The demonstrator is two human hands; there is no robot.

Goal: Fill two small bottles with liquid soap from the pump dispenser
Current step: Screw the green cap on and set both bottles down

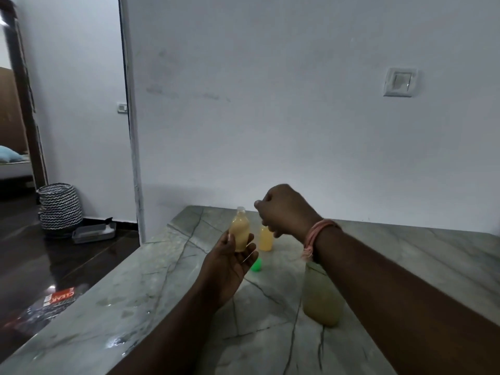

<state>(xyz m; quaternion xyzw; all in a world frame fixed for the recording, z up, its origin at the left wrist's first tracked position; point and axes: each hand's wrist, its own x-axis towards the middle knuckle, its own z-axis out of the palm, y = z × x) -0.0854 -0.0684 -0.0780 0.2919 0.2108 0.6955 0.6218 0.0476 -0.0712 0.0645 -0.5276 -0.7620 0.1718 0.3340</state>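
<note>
My left hand (230, 262) holds a small clear bottle (240, 230) upright above the marble counter; it is nearly full of yellow soap and has no cap. A second small bottle (266, 239) of yellow soap stands on the counter behind it. My right hand (284, 211) hovers over that second bottle with fingers curled; what it holds, if anything, is hidden. A green cap (256, 265) lies on the counter by my left hand. The large soap dispenser (322, 299) stands under my right forearm, its pump top hidden by the arm.
The grey marble counter (151, 288) runs along a white wall with a switch plate (400, 82). Left of the counter's edge is dark floor with a patterned basket (60, 207), a grey tray (94, 232) and a red-labelled packet (60, 296).
</note>
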